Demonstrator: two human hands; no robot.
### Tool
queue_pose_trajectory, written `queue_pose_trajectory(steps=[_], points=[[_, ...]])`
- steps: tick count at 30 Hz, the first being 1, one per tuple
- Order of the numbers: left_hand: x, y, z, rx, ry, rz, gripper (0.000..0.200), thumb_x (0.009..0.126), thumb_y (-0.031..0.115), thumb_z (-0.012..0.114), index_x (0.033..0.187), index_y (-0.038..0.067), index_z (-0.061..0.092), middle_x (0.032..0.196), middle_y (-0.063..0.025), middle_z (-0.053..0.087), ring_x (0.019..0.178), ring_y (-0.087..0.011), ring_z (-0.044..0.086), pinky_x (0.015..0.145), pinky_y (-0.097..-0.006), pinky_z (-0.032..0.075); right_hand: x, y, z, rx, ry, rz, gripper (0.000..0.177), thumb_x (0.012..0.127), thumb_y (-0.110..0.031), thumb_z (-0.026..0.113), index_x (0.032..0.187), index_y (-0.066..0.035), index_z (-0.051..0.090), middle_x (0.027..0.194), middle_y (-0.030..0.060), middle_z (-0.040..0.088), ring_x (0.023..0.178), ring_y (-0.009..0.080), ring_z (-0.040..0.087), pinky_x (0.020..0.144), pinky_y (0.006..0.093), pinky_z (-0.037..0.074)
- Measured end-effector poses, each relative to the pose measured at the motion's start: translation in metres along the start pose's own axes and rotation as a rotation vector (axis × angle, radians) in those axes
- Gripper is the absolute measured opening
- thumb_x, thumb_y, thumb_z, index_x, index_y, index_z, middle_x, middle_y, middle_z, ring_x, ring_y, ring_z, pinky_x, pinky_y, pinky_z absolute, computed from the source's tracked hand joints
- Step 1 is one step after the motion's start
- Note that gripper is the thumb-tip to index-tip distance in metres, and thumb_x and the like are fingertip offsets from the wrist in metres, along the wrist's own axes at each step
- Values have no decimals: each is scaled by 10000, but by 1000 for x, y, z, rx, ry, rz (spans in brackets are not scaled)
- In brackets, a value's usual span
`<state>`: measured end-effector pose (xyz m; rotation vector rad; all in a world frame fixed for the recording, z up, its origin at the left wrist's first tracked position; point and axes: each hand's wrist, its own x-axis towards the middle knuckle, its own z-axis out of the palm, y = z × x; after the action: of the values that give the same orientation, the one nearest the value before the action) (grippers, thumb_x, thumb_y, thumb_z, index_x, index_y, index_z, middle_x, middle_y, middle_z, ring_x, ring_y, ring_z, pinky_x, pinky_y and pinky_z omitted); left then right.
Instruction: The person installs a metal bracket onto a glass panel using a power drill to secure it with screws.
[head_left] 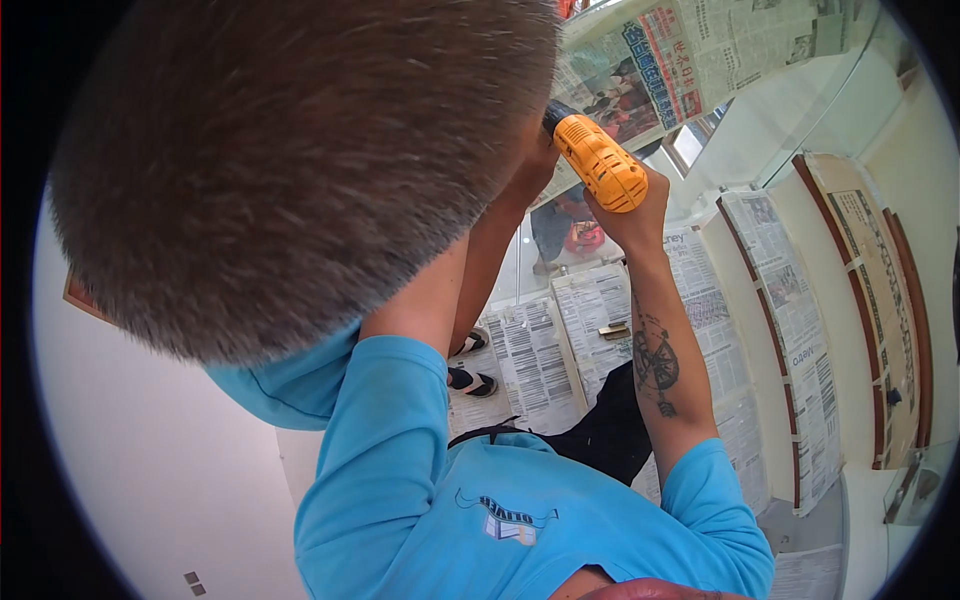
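My right hand (637, 208) is wrapped around an orange power drill (603, 165), whose dark front end points up and left. My left forearm (425, 295) runs up behind a co-worker's head (300, 170), which hides my left hand. Another bare forearm (500, 232) rises beside mine. Its hand (538, 165) is close to the drill's front end, with the fingers mostly behind the head. Just beyond the drill is a sheet of newspaper (620, 100) over a glass panel (810, 130).
Stair treads (535, 345) covered with newspaper lie below and to the right. A small metallic piece (614, 331) rests on one of them. Dark sandals (472, 382) show beneath the arms. Wood-edged steps (870, 310) curve along the right, and a white wall (160, 450) stands at left.
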<state>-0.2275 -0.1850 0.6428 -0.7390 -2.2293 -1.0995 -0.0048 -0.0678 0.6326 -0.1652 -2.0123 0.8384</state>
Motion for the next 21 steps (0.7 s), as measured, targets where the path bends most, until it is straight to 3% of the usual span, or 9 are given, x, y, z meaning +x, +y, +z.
queue_pose_trajectory(steps=[5, 21], points=[[1, -17, -22, 36, 9, -8, 929, 510, 533, 921, 1151, -11, 526, 1116, -171, 627, 1092, -306, 597, 922, -407, 479, -1, 2, 3, 6, 9, -5, 454, 704, -127, 792, 1151, -117, 715, 853, 135, 730, 813, 300, 724, 697, 335, 549], [-14, 11, -8, 144, 24, -42, 866, 516, 581, 894, 1110, 43, 564, 1093, -133, 633, 1112, -302, 575, 927, -419, 468, -5, 2, 3, 37, 16, -80, 472, 700, -131, 807, 1160, -89, 707, 843, 145, 725, 779, 294, 726, 673, 329, 548]])
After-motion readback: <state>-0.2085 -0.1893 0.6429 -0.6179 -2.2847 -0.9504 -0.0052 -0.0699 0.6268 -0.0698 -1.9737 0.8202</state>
